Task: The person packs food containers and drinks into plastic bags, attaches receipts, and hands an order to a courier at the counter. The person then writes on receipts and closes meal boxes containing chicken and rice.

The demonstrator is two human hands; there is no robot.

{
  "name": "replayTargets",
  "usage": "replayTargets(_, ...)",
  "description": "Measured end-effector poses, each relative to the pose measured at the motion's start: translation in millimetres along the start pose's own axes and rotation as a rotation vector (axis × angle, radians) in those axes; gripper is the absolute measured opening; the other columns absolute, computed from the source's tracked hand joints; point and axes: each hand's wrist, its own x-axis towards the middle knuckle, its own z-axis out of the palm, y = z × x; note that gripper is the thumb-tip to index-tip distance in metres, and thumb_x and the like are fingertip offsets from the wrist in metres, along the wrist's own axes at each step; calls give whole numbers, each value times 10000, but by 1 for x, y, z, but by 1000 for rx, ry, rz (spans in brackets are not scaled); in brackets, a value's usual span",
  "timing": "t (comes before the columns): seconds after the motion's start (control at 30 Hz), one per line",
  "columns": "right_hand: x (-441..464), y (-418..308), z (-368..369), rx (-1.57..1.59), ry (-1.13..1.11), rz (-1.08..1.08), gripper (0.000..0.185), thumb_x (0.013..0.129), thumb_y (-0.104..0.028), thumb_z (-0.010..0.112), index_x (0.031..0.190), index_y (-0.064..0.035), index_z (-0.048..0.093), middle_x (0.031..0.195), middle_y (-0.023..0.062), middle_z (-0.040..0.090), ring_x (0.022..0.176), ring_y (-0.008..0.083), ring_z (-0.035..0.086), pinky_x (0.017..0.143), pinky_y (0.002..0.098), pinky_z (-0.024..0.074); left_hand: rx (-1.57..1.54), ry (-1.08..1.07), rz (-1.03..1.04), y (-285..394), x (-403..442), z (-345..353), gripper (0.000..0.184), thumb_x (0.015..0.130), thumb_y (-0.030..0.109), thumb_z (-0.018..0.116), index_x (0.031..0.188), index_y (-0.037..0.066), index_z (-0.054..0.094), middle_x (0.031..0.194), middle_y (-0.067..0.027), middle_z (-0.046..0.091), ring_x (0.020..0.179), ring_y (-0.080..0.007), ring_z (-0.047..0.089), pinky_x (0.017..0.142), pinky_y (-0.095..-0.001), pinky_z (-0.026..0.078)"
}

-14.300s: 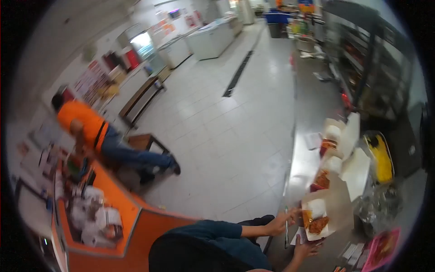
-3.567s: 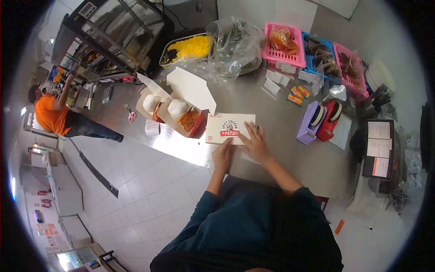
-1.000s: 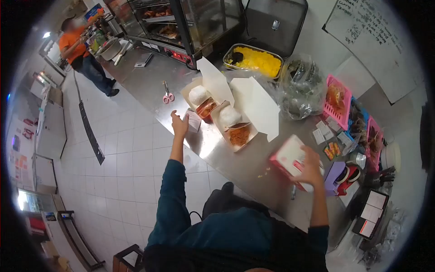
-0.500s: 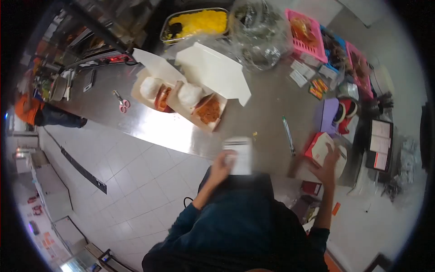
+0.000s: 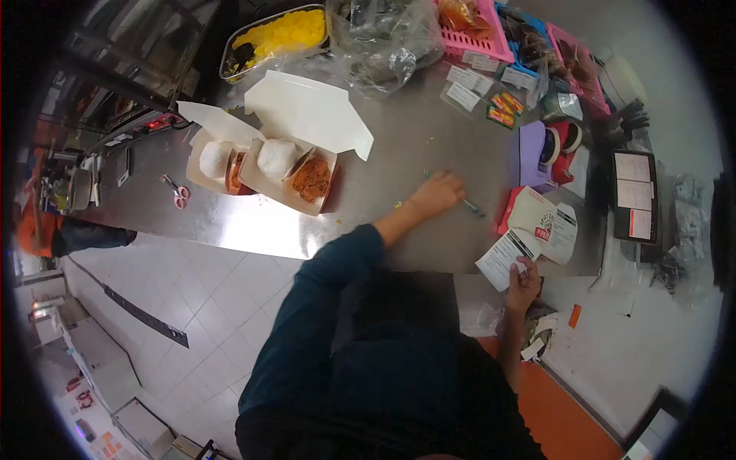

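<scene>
Over the steel counter (image 5: 376, 184), my left hand (image 5: 438, 192) is closed on a pen, and one end of the pen (image 5: 474, 208) sticks out to the right of the fingers. My right hand (image 5: 524, 285) pinches a printed paper slip (image 5: 506, 259) by its right edge, near the counter's front edge. Behind the slip lies a red and white folded carton (image 5: 563, 234) with printing on it, which the slip partly overlaps. To the left stand two open food boxes; the larger box (image 5: 326, 211) holds a white wrapped ball (image 5: 277, 158) and reddish-orange food (image 5: 310, 180).
Pink-handled scissors (image 5: 179, 195) lie left of the boxes. A tray of yellow food (image 5: 280, 32), a clear plastic bag (image 5: 383, 46) and a pink basket (image 5: 479, 38) line the back. A purple tape dispenser (image 5: 530, 157) stands at right. Another person (image 5: 46, 234) is at far left.
The paper slip has passed from my left hand to my right. My left hand has moved forward and right onto the pen. The view has shifted, so the counter things appear further left.
</scene>
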Motion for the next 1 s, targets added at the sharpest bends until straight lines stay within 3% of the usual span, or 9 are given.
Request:
replayTargets(0.03,-2,3,-2,29,0,2,142,781,-16,555,922,-25,556,655,-59,407,545,2,289,481,139,258,-41,-52,-35,-7,-9,-9,203,737,104,458,913,59,548,982,-113,514,969,-269,484,844,-351,383)
replayTargets(0.1,-5,-2,2,29,25,-16,126,783,-15,552,909,-22,560,666,-54,417,547,4,302,487,141,265,-146,247,-168,-25,-41,-27,202,726,77,466,909,52,550,924,-119,519,902,-282,503,800,-349,406)
replayTargets(0.23,-9,19,10,45,6,-8,118,788,-14,546,905,-19,560,710,-37,476,557,14,347,496,148,298,-53,272,-552,-27,-125,-45,224,706,36,499,922,38,557,878,-129,519,839,-292,506,729,-351,424)
replayTargets(0.37,2,-3,21,-59,21,-76,121,775,-17,561,895,-29,567,763,-18,533,573,31,393,514,162,336,-168,158,-612,36,-180,-22,256,706,17,464,945,45,549,922,-130,507,854,-310,467,748,-373,401)
replayTargets(0.57,37,-19,5,-169,330,-177,102,771,-63,576,862,-20,564,803,15,546,694,74,470,635,193,385,-644,54,-309,119,-125,5,252,788,23,446,1036,12,486,992,-175,459,950,-323,443,816,-374,375)
replayTargets(0.7,43,-63,-9,-47,545,-297,104,780,-24,552,873,23,541,846,57,545,803,117,496,742,222,401,-1260,-38,-600,138,-60,-1,199,830,88,425,1002,5,483,910,-198,486,848,-330,498,718,-363,407)
replayTargets(0.77,40,-77,-15,37,608,-412,102,786,-9,540,877,36,532,862,67,546,813,126,497,756,236,409,-1044,132,-733,118,-61,-4,174,816,90,439,963,12,491,859,-184,499,776,-329,512,680,-378,416)
replayTargets(0.83,33,-80,-24,-54,685,-321,110,794,-15,539,886,44,525,872,85,546,826,138,501,763,245,417,-684,464,-623,79,-90,2,220,755,13,452,965,-15,508,877,-192,495,783,-340,507,685,-370,419)
replayTargets(1.0,8,-53,-49,-68,659,-275,128,789,-29,553,893,43,529,884,94,549,836,147,508,762,253,417,-557,374,-1074,74,-162,-36,371,780,-22,420,1151,-4,423,797,-158,437,737,-276,459,668,-343,402)
